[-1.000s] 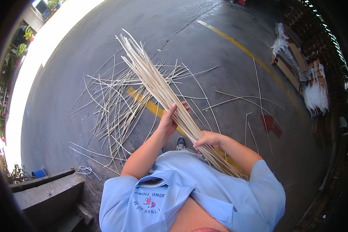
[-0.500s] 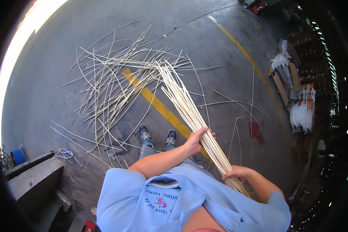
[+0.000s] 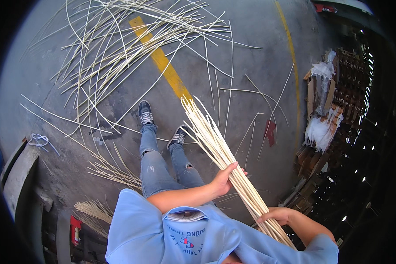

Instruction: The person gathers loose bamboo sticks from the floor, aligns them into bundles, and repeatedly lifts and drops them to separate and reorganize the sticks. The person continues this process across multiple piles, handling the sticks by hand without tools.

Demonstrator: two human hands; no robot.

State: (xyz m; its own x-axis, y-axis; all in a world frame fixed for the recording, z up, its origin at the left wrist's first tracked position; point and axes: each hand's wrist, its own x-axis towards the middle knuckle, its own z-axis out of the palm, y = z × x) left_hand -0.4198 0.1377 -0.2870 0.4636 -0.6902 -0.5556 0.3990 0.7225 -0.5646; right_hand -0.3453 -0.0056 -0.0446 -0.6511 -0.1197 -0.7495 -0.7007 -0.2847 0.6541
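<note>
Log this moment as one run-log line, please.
left hand: grips bundle of pale thin cane rods | right hand: grips same bundle lower | grey concrete floor: loose rods scattered

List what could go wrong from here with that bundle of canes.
Both hands, left hand and right hand, grip only the bundle of pale canes near one end, so the free end could fan out or sag. Loose canes lie scattered by the shoes, a likely trip or slip hazard.

Bright even daylight on the concrete floor (image 3: 259, 66), soft shadows, dim right side (speckled light points), fisheye-bent dark rim
</note>
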